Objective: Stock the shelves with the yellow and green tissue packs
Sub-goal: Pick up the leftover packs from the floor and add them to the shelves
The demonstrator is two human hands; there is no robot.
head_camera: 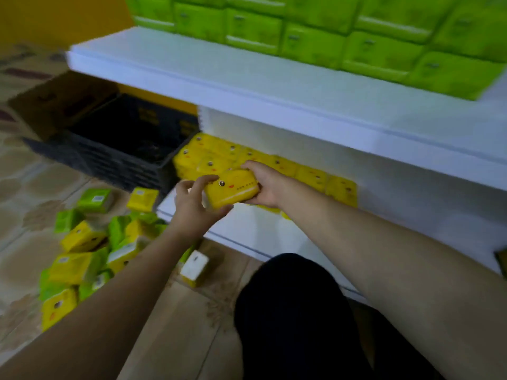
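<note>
A yellow tissue pack (pixel 231 189) with a cartoon face hangs just above the front of the white bottom shelf (pixel 247 229). My right hand (pixel 264 185) grips its right end. My left hand (pixel 193 204) holds its left end, thumb under it and fingers over the top corner. Behind it, several yellow packs (pixel 315 176) stand in rows on the bottom shelf. Green packs (pixel 315 45) are stacked on the upper shelf (pixel 192 67). A loose heap of yellow and green packs (pixel 90 250) lies on the floor at the left.
A dark plastic crate (pixel 115 144) sits on the floor left of the shelf unit, with a brown cardboard box (pixel 60 100) behind it. One pack (pixel 194 267) lies alone on the tiled floor near my dark-clothed knee (pixel 296 311).
</note>
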